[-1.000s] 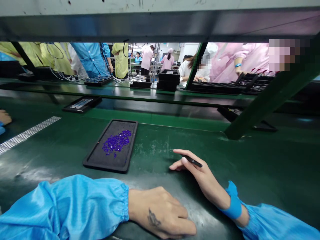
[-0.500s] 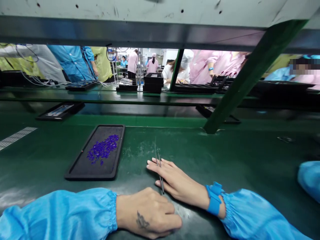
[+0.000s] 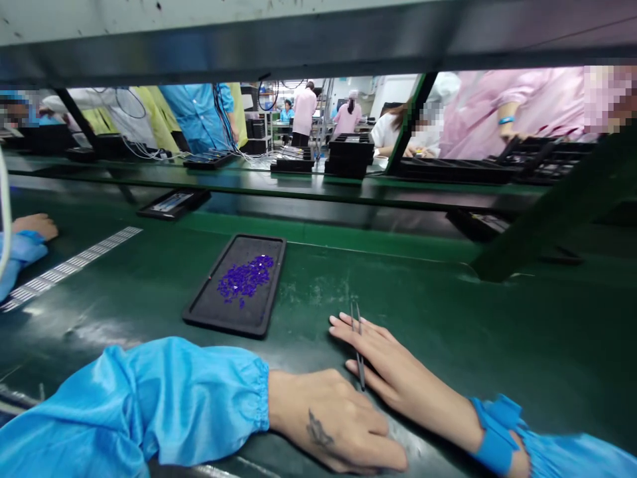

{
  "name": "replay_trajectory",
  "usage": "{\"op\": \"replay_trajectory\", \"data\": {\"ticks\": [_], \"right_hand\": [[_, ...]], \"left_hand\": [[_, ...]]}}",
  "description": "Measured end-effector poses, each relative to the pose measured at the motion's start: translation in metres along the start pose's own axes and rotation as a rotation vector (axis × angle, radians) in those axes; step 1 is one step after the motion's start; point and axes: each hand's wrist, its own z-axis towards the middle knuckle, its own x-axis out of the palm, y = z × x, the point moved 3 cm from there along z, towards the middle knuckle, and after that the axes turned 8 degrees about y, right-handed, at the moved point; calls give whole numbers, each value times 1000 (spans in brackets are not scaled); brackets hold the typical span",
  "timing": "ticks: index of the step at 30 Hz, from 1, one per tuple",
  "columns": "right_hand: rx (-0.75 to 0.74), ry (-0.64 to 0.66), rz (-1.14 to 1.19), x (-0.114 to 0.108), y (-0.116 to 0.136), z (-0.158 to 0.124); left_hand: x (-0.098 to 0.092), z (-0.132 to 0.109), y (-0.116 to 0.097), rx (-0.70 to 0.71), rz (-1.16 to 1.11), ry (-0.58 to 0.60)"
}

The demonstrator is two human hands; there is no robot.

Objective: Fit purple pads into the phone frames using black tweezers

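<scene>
My left hand (image 3: 338,425), with a small tattoo on its back and a blue sleeve, lies flat on the green table at the bottom centre, fingers pointing right and holding nothing. My right hand (image 3: 385,365) rests palm down just beyond it, fingers stretched toward the left. Thin metal tweezers (image 3: 357,338) are tucked between its fingers, tips pointing away from me. A black tray (image 3: 223,322) lies about a hand's width to the left of my right fingertips, with a loose heap of small purple parts (image 3: 246,275) in its far half.
Another person's hand (image 3: 34,226) rests at the left edge near a white strip (image 3: 74,262). A second tray (image 3: 174,202) and stacked black trays (image 3: 348,156) sit on the far ledge. A slanted green strut (image 3: 552,212) crosses on the right. People in coats work beyond.
My right hand has turned from a raised pinch on the tweezers to lying flat with them between the fingers. My view has swung slightly; my left hand has stayed put.
</scene>
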Motion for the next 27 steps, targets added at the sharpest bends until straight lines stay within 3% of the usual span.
{"op": "replay_trajectory", "data": {"ticks": [7,16,27], "right_hand": [[37,25,-27,1,0,-1],[30,-2,32,-1,-1,1],[25,48,19,-1,2,2]], "left_hand": [[2,0,0,4,-2,-20],[3,0,1,-18,-28,157],[-1,-1,-2,-17,-20,36]]}}
